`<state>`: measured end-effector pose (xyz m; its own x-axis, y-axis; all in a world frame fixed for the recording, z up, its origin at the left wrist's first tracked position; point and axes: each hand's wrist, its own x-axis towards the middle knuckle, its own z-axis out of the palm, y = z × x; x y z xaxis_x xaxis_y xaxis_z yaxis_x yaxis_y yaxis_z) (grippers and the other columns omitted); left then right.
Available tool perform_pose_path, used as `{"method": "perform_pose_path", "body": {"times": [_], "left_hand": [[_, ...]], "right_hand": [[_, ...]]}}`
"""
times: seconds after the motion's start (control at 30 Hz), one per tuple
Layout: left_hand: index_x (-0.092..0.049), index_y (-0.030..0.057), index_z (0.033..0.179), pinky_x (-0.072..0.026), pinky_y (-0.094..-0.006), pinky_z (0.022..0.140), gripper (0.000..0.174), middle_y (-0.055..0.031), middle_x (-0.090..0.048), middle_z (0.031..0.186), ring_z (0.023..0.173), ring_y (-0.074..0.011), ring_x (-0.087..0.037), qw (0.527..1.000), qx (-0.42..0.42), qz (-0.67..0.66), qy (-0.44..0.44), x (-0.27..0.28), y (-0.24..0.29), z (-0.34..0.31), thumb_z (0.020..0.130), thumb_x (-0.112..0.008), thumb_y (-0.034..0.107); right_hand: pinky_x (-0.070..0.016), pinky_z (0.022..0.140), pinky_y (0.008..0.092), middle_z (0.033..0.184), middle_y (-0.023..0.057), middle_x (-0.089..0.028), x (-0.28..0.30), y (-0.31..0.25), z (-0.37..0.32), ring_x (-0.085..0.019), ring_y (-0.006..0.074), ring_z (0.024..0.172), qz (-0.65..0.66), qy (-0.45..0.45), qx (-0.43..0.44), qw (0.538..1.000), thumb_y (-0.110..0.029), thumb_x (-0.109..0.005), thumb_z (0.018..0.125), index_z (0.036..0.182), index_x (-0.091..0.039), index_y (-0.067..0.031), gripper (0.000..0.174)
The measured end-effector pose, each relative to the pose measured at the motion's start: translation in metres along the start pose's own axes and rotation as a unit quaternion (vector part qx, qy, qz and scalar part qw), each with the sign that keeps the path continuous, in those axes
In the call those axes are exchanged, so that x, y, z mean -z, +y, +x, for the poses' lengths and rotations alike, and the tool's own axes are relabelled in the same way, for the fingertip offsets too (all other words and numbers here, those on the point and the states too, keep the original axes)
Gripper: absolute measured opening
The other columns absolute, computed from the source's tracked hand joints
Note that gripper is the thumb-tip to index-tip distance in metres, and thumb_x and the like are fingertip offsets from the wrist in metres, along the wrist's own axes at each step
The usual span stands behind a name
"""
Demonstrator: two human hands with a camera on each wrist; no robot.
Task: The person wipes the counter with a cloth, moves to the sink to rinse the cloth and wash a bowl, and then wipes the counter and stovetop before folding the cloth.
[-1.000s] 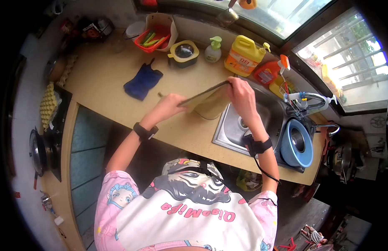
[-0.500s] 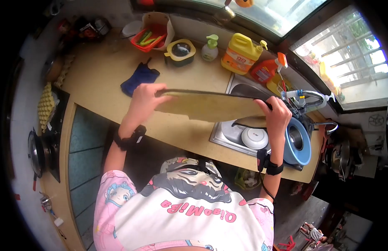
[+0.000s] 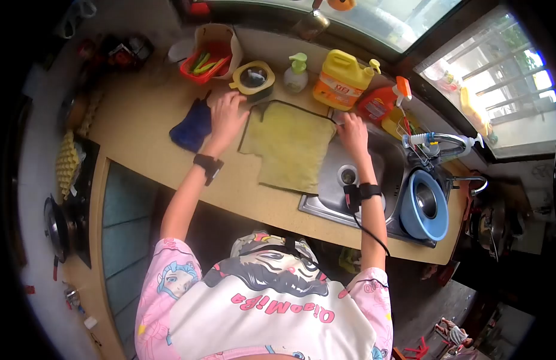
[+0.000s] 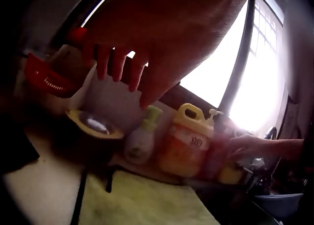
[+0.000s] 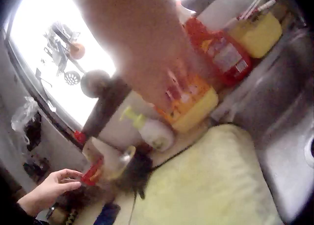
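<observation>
A yellow-green cloth (image 3: 287, 144) with a dark border lies spread over the counter, its right edge reaching the sink rim. To its left, my left hand (image 3: 227, 120) is raised with fingers spread, holding nothing. A dark blue cloth (image 3: 191, 125) lies partly behind that hand. My right hand (image 3: 353, 135) hovers by the far right corner of the yellow-green cloth, its fingers loosely bent. In the left wrist view the right hand (image 4: 245, 146) shows above that cloth, apart from it. The right wrist view has the right hand (image 5: 142, 58) blurred, with the cloth flat below.
Along the wall stand a red basket (image 3: 200, 72) with green vegetables, a yellow-rimmed container (image 3: 252, 77), a pump bottle (image 3: 296, 75), a yellow jug (image 3: 341, 81) and a red spray bottle (image 3: 378, 105). A blue basin (image 3: 426, 225) sits right of the metal sink (image 3: 386, 153), near the faucet (image 3: 440, 139).
The yellow-green cloth, stretched in the air between both hands half a second ago, now lies on the counter. Both hands have let go; the left moved up, the right moved left and away from me.
</observation>
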<state>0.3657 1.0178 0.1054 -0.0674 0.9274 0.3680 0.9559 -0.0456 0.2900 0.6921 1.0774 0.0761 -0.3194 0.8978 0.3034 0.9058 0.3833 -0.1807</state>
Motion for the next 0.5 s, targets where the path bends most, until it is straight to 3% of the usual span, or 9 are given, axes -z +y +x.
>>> {"method": "perform_pose_path", "body": {"times": [0.07,0.1,0.17,0.2,0.27,0.33,0.37,0.43,0.5], "left_hand": [[-0.054,0.0114,0.105,-0.0376,-0.0376,0.085,0.035,-0.0066,-0.049,0.114,0.105,-0.0249,-0.046,0.989,0.061,-0.021,-0.136,-0.01,-0.008,-0.023,0.073,-0.065,0.02],[-0.054,0.0114,0.105,-0.0376,-0.0376,0.085,0.035,-0.0066,-0.049,0.114,0.105,-0.0249,-0.046,0.988,0.063,-0.02,-0.137,-0.023,-0.015,-0.037,0.073,-0.065,0.02],[-0.053,0.0098,0.106,-0.0355,-0.0391,0.09,0.032,-0.0089,-0.049,0.116,0.108,-0.0266,-0.045,0.967,0.004,-0.056,-0.248,-0.056,-0.029,-0.068,0.076,-0.06,0.022],[-0.053,0.0098,0.106,-0.0355,-0.0391,0.09,0.032,-0.0089,-0.049,0.116,0.108,-0.0266,-0.045,0.967,0.005,-0.054,-0.249,-0.064,-0.028,-0.081,0.076,-0.06,0.022],[-0.052,0.0073,0.11,-0.0325,-0.0407,0.094,0.035,-0.0111,-0.045,0.124,0.114,-0.0282,-0.042,0.941,-0.166,0.012,-0.294,-0.07,-0.014,-0.099,0.079,-0.057,0.024],[-0.05,0.0057,0.112,-0.0315,-0.0414,0.095,0.037,-0.012,-0.043,0.126,0.116,-0.0284,-0.04,0.932,-0.126,0.003,-0.339,-0.068,0.007,-0.1,0.081,-0.055,0.025],[-0.049,0.0042,0.115,-0.0304,-0.0421,0.097,0.04,-0.013,-0.041,0.129,0.119,-0.0285,-0.038,0.921,-0.087,-0.009,-0.379,-0.067,0.015,-0.099,0.082,-0.054,0.025],[-0.045,0.0024,0.119,-0.0299,-0.0418,0.097,0.043,-0.0129,-0.037,0.133,0.121,-0.0266,-0.036,0.924,-0.063,-0.011,-0.377,-0.068,0.02,-0.1,0.084,-0.052,0.027],[-0.044,0.0016,0.121,-0.03,-0.0426,0.097,0.045,-0.0119,-0.037,0.134,0.121,-0.0256,-0.037,0.929,-0.031,0.018,-0.367,-0.069,0.019,-0.099,0.085,-0.049,0.029]], "right_hand": [[-0.0444,0.07,0.0384,0.088,0.0107,-0.057,-0.017,0.0,-0.025,-0.055,0.028,0.084,0.032,-0.067,0.01,0.997,-0.018,-0.065,0.071,0.09,-0.057,-0.0066,0.024],[-0.0451,0.07,0.0386,0.09,0.011,-0.058,-0.024,-0.004,-0.037,-0.055,0.0284,0.084,0.039,-0.11,0.015,0.993,-0.018,-0.064,0.071,0.09,-0.058,-0.0069,0.023],[-0.0456,0.075,0.04,0.092,0.0111,-0.058,-0.058,-0.01,-0.062,-0.056,0.029,0.086,0.134,-0.138,0.027,0.981,-0.021,-0.063,0.072,0.092,-0.059,-0.0078,0.024],[-0.0429,0.081,0.0407,0.099,0.0129,-0.057,-0.068,-0.019,-0.067,-0.053,0.0293,0.094,0.137,-0.177,0.043,0.974,-0.024,-0.063,0.072,0.096,-0.058,-0.0061,0.031],[-0.0402,0.088,0.0413,0.106,0.0147,-0.056,-0.092,-0.038,-0.078,-0.051,0.0297,0.102,0.143,-0.216,0.056,0.964,-0.027,-0.063,0.072,0.1,-0.057,-0.0045,0.037],[-0.0303,0.099,0.0417,0.122,0.0215,-0.045,-0.118,-0.056,-0.088,-0.039,0.0324,0.118,0.061,-0.158,0.109,0.98,-0.034,-0.064,0.07,0.113,-0.049,0.0044,0.06],[-0.0303,0.099,0.0417,0.122,0.0215,-0.045,-0.127,-0.063,-0.091,-0.039,0.0324,0.118,0.059,-0.156,0.107,0.98,-0.034,-0.064,0.07,0.113,-0.049,0.0044,0.06],[-0.0231,0.103,0.0414,0.132,0.0269,-0.032,-0.14,-0.074,-0.095,-0.029,0.0363,0.124,-0.03,-0.162,0.111,0.98,-0.039,-0.064,0.07,0.121,-0.037,0.0129,0.078],[-0.0232,0.103,0.0418,0.13,0.0307,-0.032,-0.134,-0.088,-0.096,-0.028,0.0399,0.124,-0.017,-0.151,0.088,0.984,-0.036,-0.062,0.071,0.119,-0.037,0.0151,0.075]]}}
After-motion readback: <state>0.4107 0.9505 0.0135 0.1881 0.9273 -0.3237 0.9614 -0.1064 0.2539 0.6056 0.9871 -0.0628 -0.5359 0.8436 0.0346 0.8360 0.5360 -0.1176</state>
